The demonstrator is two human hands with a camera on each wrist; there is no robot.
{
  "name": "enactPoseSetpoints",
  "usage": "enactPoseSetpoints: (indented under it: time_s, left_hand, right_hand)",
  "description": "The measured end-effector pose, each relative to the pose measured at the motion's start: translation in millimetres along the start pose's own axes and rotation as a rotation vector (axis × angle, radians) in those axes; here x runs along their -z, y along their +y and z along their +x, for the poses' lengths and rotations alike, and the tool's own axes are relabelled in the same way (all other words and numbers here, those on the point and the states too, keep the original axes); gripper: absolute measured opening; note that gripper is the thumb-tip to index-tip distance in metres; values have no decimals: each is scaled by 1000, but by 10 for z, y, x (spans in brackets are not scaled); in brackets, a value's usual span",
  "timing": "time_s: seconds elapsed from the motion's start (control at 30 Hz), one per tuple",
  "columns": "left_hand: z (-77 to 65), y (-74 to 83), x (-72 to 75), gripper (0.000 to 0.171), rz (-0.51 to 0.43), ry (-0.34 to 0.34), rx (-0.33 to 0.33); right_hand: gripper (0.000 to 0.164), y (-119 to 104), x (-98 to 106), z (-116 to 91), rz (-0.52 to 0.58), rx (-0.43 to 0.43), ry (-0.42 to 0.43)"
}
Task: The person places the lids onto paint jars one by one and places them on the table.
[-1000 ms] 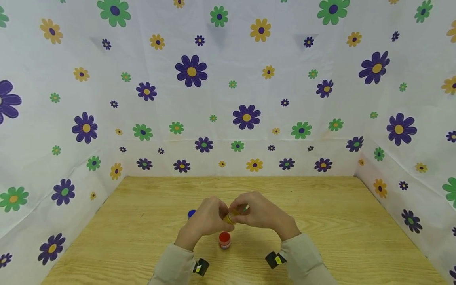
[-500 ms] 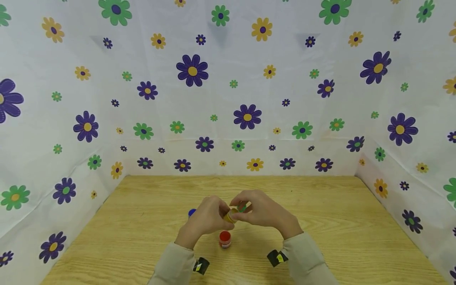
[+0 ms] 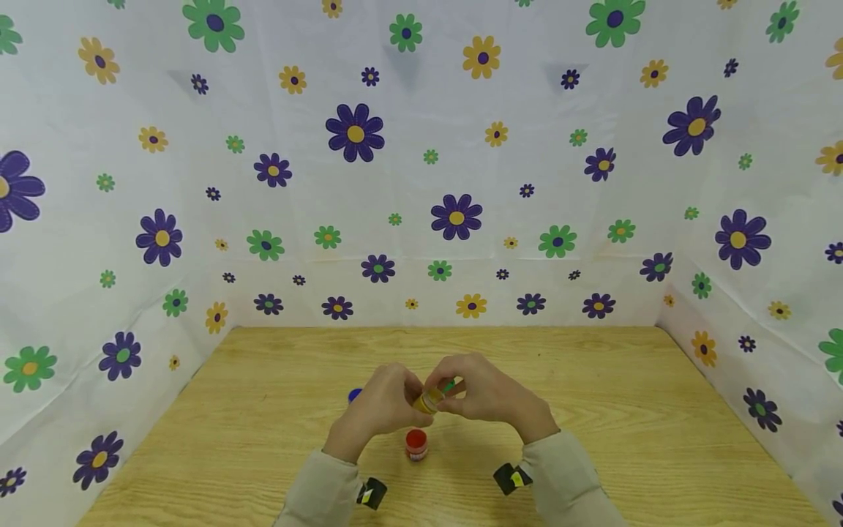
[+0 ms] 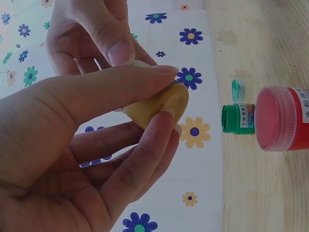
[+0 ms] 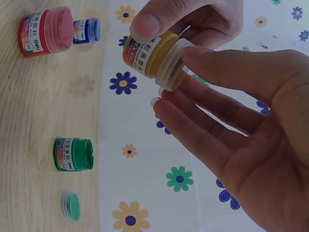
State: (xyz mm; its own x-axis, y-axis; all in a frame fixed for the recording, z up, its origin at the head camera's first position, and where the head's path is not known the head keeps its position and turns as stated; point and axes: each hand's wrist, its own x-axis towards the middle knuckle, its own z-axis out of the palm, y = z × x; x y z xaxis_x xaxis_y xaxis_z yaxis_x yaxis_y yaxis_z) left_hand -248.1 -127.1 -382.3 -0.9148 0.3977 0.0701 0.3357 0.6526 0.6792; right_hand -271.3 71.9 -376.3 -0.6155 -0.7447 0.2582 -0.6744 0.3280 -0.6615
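Over the middle of the table, my left hand (image 3: 378, 406) grips the bottom part of a yellow paint jar (image 3: 426, 402). The jar lies tilted, as the right wrist view shows, with a clear ribbed lid (image 5: 171, 66) on its mouth. My right hand (image 3: 487, 391) holds that lid between its thumb and fingers. Below the hands a red paint jar (image 3: 416, 444) stands with its lid on. A blue paint jar (image 5: 88, 30) is partly hidden behind my left hand in the head view. In the right wrist view a green paint jar (image 5: 72, 154) stands uncovered beside its lid (image 5: 71, 207).
The wooden table (image 3: 263, 439) is bounded at the back and both sides by a flower-printed white cloth (image 3: 421, 168). Black wrist straps (image 3: 372, 493) hang by both sleeves. The right hand hides most of the green jar in the head view.
My right hand's fingers shift slightly about the yellow jar's lid. The left hand keeps its grip, and the jars on the table stay in place.
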Motion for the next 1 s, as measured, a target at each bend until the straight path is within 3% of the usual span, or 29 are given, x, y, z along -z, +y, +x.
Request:
enactPoseSetpoints:
  time_s: [0.6,0.83,1.0]
  left_hand:
    - [-21,21,-28,17,23,9,-3]
    - [-14,11,-14,17,19,11,-1]
    - [-20,11,-11,18,2,11,1]
  right_hand:
    - [22,-13,0,-23,-34,-70,-8]
    - [20,-22,3,-31,7,-10,3]
    - [19,-25,-10,-16,8,-13,-7]
